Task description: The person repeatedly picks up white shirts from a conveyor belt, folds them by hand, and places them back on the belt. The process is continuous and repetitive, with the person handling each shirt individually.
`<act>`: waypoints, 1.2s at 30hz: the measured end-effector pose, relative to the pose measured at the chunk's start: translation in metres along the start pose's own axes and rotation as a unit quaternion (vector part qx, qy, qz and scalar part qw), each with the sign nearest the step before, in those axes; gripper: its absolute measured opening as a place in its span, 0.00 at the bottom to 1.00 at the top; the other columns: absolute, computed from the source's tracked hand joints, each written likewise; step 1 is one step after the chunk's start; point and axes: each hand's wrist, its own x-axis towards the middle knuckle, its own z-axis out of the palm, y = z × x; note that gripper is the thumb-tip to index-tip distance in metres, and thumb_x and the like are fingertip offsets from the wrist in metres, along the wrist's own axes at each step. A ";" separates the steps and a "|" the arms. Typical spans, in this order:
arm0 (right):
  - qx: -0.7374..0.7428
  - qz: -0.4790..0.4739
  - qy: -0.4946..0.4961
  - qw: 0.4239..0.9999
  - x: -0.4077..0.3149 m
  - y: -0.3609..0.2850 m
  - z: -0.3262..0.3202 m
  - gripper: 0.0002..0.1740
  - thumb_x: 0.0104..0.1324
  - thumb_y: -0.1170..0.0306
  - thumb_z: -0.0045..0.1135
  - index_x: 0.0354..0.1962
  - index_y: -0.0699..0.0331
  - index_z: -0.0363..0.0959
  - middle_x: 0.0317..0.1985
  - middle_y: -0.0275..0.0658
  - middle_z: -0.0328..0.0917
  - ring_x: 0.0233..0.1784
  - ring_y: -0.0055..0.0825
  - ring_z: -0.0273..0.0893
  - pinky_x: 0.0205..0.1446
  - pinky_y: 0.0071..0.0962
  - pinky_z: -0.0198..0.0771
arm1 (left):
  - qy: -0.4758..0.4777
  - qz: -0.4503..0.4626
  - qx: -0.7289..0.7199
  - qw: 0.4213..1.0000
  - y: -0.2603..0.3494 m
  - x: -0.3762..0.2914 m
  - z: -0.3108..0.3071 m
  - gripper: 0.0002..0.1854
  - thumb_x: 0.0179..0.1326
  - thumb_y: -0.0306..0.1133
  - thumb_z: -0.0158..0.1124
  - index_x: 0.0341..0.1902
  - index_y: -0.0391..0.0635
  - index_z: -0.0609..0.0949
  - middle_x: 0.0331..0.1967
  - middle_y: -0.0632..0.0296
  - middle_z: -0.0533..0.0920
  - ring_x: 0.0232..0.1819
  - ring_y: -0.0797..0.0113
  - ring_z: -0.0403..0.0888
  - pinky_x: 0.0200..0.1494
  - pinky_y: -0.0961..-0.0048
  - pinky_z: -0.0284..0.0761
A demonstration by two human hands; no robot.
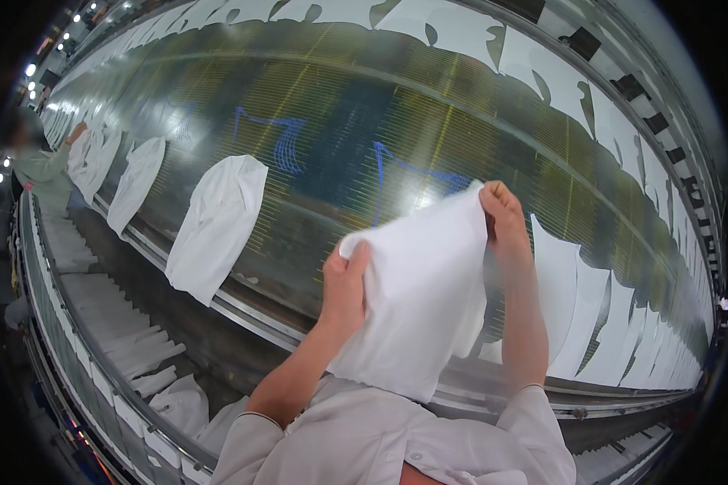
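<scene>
Both hands hold up a white cut fabric panel (418,285) by its upper corners. My left hand (347,282) pinches the left corner between thumb and fingers. At the upper right corner my right hand (505,212) grips the edge. The cloth hangs between my forearms, its lower end against my shirt front. Beyond it lies a long, glossy printing table (364,115) marked with yellow lines and blue curved outlines (288,142). Part of one outline is hidden behind the raised panel.
Loose, crumpled white panels (218,224) lie along the near edge at left. Flat white panels (588,303) line the table at right, and others (449,21) the far side. A co-worker (42,157) stands at far left. A rack of white pieces (115,315) runs behind me.
</scene>
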 end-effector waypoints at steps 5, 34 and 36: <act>-0.012 0.141 0.079 0.987 -0.015 0.064 0.009 0.18 0.76 0.50 0.57 0.42 0.55 0.74 0.33 0.24 0.76 0.33 0.14 0.70 0.40 0.18 0.67 | 0.020 -0.021 0.038 0.999 -0.016 0.053 -0.021 0.16 0.77 0.33 0.56 0.61 0.36 0.78 0.52 0.57 0.85 0.51 0.68 0.84 0.54 0.68 0.81; 0.022 0.129 0.138 0.982 -0.073 0.029 0.006 0.03 0.69 0.76 0.63 0.36 0.62 0.76 0.30 0.29 0.79 0.30 0.14 0.75 0.37 0.18 0.73 | 0.026 -0.090 0.106 0.990 0.003 0.007 -0.030 0.10 0.75 0.31 0.60 0.51 0.37 0.79 0.43 0.60 0.86 0.44 0.74 0.84 0.47 0.73 0.81; 0.021 0.087 0.145 0.985 -0.075 0.012 0.002 0.03 0.70 0.74 0.62 0.37 0.62 0.75 0.31 0.29 0.79 0.30 0.14 0.75 0.37 0.19 0.73 | 0.019 -0.075 0.080 0.994 0.005 -0.005 -0.015 0.09 0.75 0.30 0.59 0.50 0.37 0.80 0.42 0.63 0.86 0.41 0.77 0.82 0.46 0.75 0.80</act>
